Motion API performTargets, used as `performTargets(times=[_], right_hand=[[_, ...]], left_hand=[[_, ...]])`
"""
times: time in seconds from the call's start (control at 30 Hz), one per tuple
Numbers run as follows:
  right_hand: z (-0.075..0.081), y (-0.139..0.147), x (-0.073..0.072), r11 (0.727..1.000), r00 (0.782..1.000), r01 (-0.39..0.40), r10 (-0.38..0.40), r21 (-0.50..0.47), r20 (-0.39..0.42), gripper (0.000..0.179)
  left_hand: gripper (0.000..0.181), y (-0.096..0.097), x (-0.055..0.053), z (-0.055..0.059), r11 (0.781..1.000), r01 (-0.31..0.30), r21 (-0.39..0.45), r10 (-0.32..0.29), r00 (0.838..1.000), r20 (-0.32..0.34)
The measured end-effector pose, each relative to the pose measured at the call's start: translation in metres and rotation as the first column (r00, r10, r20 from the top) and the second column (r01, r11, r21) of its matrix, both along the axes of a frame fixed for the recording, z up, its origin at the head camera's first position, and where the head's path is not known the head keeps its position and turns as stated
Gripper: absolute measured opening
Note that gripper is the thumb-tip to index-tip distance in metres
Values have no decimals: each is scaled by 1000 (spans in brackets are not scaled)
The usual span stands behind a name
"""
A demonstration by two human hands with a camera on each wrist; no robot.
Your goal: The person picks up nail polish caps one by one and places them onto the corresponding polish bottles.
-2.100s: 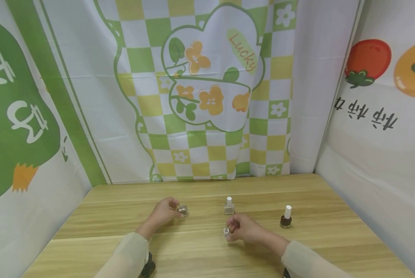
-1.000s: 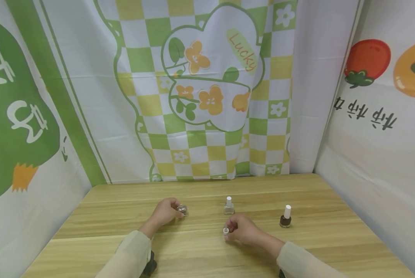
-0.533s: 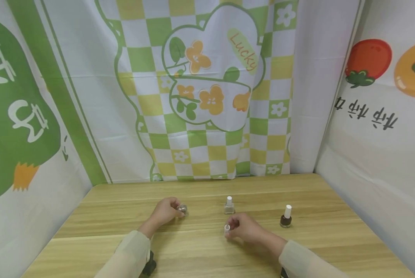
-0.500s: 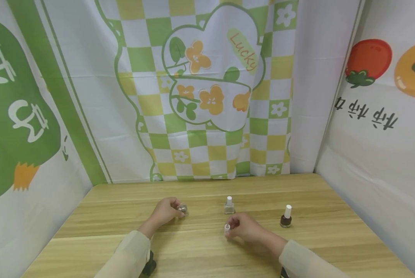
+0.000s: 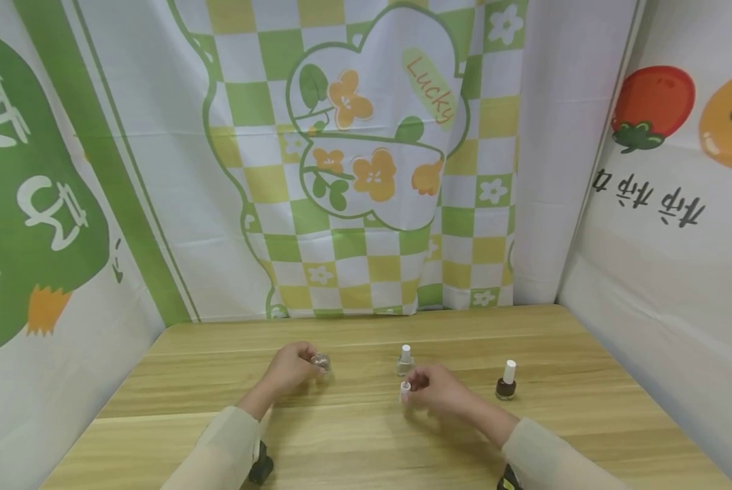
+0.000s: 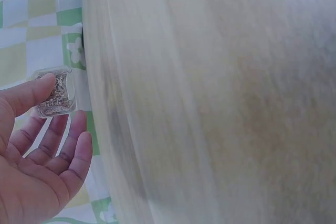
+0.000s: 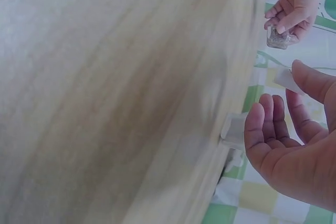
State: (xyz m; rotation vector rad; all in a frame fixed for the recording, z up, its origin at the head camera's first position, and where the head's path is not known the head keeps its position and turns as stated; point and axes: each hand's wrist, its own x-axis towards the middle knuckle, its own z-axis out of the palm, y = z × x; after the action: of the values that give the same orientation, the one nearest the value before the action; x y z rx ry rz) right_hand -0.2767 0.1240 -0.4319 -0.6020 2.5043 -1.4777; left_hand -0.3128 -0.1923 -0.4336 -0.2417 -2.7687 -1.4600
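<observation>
Between thumb and fingers, my left hand (image 5: 291, 368) holds a small clear bottle of glittery nail polish (image 5: 321, 362). The left wrist view shows silvery flakes inside this glitter bottle (image 6: 63, 94), with the thumb over part of it. My right hand (image 5: 442, 390) pinches a white nail polish cap (image 5: 405, 390) between thumb and index finger; its other fingers are loosely bent. A capped pale nail polish bottle (image 5: 405, 366) stands upright just beyond the right hand. To that hand's right stands a dark nail polish bottle (image 5: 506, 387) with a white cap.
Everything is over a light wooden table (image 5: 354, 435). A green and yellow checked curtain (image 5: 366, 245) hangs along its back edge. White printed cloths flank it, one on the left (image 5: 139, 292) and one on the right (image 5: 635, 292).
Both hands have shifted slightly up the head view, the left with the glitter bottle, the right with the white cap. The two standing bottles have stayed in place.
</observation>
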Motion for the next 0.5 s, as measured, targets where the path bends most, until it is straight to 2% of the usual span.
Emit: performTargets(times=[0.23,0.5], right_hand=[[10,2,2,1000,999,20,-20,3,30,16],[24,7,7,999,999,15,-13,-46,37,17]], left_hand=[[19,2,1,3,1000,-8,-5,8,1000,-22],[20,8,4,10,1000,-24,13,24,999,-28]])
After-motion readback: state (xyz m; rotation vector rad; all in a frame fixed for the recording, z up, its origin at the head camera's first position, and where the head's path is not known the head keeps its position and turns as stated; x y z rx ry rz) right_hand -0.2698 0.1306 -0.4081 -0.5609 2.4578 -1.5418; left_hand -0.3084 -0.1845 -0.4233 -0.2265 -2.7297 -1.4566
